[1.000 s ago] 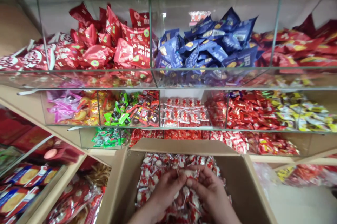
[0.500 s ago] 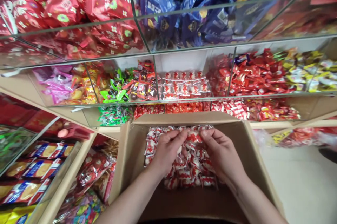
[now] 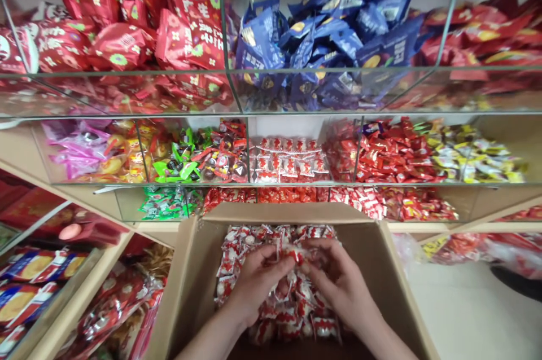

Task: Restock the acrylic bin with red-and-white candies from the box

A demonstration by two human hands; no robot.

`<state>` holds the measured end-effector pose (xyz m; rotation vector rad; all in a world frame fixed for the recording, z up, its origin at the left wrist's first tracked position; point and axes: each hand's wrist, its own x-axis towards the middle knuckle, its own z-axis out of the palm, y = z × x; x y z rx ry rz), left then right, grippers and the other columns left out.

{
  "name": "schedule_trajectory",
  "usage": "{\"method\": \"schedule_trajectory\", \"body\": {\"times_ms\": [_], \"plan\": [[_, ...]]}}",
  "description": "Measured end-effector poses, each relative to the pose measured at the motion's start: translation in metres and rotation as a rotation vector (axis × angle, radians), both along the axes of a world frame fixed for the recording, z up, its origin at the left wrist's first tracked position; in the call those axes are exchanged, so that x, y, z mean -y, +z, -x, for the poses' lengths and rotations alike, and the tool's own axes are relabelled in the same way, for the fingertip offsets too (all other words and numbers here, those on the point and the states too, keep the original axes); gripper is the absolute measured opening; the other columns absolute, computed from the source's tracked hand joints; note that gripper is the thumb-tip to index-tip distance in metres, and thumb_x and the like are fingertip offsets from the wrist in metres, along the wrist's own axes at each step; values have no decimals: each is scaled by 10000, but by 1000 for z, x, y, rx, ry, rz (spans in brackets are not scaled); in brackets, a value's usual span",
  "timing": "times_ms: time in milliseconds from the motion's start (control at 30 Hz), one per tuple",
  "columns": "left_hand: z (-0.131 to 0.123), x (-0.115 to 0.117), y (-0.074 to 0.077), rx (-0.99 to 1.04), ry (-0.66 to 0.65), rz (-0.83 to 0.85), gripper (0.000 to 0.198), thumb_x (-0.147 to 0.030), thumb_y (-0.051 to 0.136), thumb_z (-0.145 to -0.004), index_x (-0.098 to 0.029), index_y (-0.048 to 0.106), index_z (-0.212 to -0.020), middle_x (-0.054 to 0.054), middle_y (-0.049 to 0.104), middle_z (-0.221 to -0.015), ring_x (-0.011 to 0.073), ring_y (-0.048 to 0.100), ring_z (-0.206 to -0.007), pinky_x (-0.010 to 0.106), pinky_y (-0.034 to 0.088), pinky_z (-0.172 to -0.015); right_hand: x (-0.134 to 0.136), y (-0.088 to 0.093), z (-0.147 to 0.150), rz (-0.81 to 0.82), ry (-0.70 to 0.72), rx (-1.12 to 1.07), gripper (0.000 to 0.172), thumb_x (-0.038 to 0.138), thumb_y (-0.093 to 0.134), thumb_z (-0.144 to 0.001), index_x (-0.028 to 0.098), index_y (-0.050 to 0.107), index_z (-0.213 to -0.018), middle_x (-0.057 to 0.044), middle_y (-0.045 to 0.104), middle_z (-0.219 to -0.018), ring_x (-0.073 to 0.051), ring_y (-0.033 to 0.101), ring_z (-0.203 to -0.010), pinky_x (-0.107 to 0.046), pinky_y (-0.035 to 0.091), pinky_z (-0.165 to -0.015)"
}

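Note:
An open cardboard box (image 3: 190, 275) stands in front of me, holding a heap of small red-and-white wrapped candies (image 3: 296, 303). Both my hands are down inside it. My left hand (image 3: 254, 284) has its fingers curled round a bunch of the candies. My right hand (image 3: 339, 281) is cupped against it, fingers closed on the same bunch at the middle of the heap. Directly above the box, a glass bin (image 3: 292, 159) holds the same red-and-white candies in neat rows.
Glass-fronted bins fill the shelves: red packets (image 3: 139, 27) top left, blue packets (image 3: 334, 27) top middle, red and yellow candies (image 3: 423, 151) to the right, pink and green ones (image 3: 127, 151) to the left. Wooden shelves with biscuits (image 3: 34, 281) run lower left. Pale floor (image 3: 474, 315) lies right.
My view tipped down and came partly back up. My hands gathered candies in the box, drawing closer together and lifting a bunch at the heap's middle.

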<state>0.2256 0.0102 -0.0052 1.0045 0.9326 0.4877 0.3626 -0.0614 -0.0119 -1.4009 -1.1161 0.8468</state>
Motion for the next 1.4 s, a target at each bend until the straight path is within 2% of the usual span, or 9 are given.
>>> {"method": "schedule_trajectory", "body": {"times_ms": [133, 433, 567, 667, 733, 900, 1100, 1267, 1400], "plan": [[10, -3, -10, -36, 6, 104, 287, -370, 688, -611, -151, 617, -781, -43, 538, -509, 46, 445, -374, 131, 293, -336, 8, -2, -2, -84, 261, 529, 329, 183, 519, -782, 238, 526, -1106, -98, 513, -1186, -197, 476, -1096, -321, 411, -904], [19, -6, -6, 76, -89, 231, 334, -479, 644, -625, -167, 595, -733, -40, 540, -445, 34, 394, -287, 133, 207, -287, 3, 22, -14, -271, 437, 972, 410, 166, 445, -824, 301, 454, -1211, -61, 585, -1147, -208, 594, -918, -324, 480, -769], [18, -10, -9, 158, -53, 227, 411, -550, 571, -655, -157, 584, -773, -14, 597, -554, 34, 408, -272, 148, 170, -278, -18, 59, -39, -302, 166, 1210, 282, 217, 391, -841, 230, 541, -1081, -91, 637, -1031, -203, 598, -871, -325, 466, -736], [16, -10, -16, 71, -10, 233, 384, -507, 614, -624, -176, 564, -811, -23, 617, -637, 30, 423, -293, 143, 175, -284, -58, 91, -62, -31, -159, 1464, 259, 297, 361, -852, 161, 576, -905, -126, 652, -865, -225, 617, -719, -320, 461, -578], [17, -6, -19, 25, -28, 195, 335, -486, 597, -649, -175, 554, -765, -39, 592, -588, 29, 414, -301, 142, 202, -304, -88, 106, -74, 155, -229, 1592, 251, 283, 352, -849, 151, 564, -829, -105, 645, -740, -229, 618, -634, -300, 431, -500], [20, -10, 12, -95, -119, -300, 206, -384, 581, -704, -184, 608, -742, -38, 527, -515, 88, 477, -424, 184, 335, -414, -130, 118, -85, 355, -199, 1684, 202, 212, 376, -826, 129, 556, -864, -123, 654, -752, -243, 636, -719, -276, 438, -533], [-48, -90, 83, -468, -325, -1396, 262, -217, 396, -830, -173, 653, -859, 58, 587, -871, 201, 518, -883, 325, 371, -817, -131, 125, -82, 436, -101, 1739, 247, 98, 385, -782, 98, 620, -855, -176, 659, -768, -280, 630, -775, -331, 469, -591], [-138, -140, 81, -711, -554, -1462, 186, -154, 541, -734, -105, 643, -881, 128, 599, -981, 266, 516, -970, 338, 386, -837, -139, 128, -83, 404, -36, 1698, 295, 79, 369, -784, 76, 657, -847, -175, 671, -809, -263, 639, -784, -319, 476, -644], [-161, -147, 67, -799, -632, -1425, 249, -229, 592, -742, -115, 592, -963, 113, 608, -984, 228, 558, -923, 361, 431, -799, -145, 124, -87, 411, 0, 1689, 308, 77, 376, -776, 86, 667, -873, -173, 673, -845, -251, 641, -794, -312, 479, -652]]}}
